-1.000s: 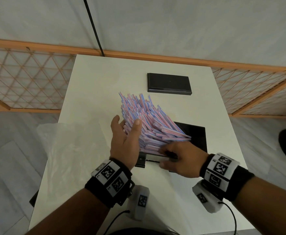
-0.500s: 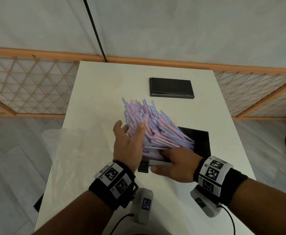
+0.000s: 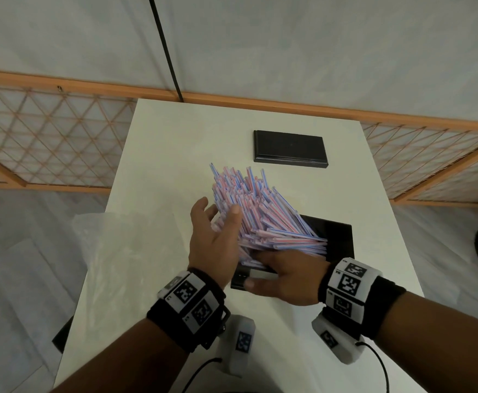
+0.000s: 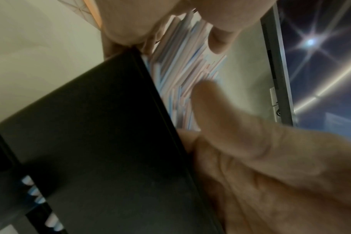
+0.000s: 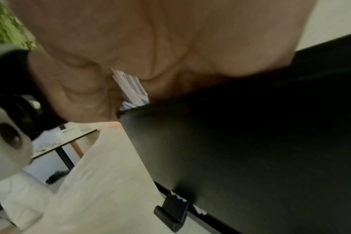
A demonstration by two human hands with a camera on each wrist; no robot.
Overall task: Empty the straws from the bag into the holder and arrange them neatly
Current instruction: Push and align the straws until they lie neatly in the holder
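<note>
The white table carries one crumpled clear plastic bag left of the black straw holder, and one black lid beyond the holder. Many pink-and-blue striped straws fan out of the holder in an untidy sheaf, too many to count. The left hand cups the sheaf's left side, fingers straight and slightly spread. The right hand lies on the holder's near edge; whether its fingers grip cannot be told. Only the wrist views show straw ends in the holder's bottom slot.
</note>
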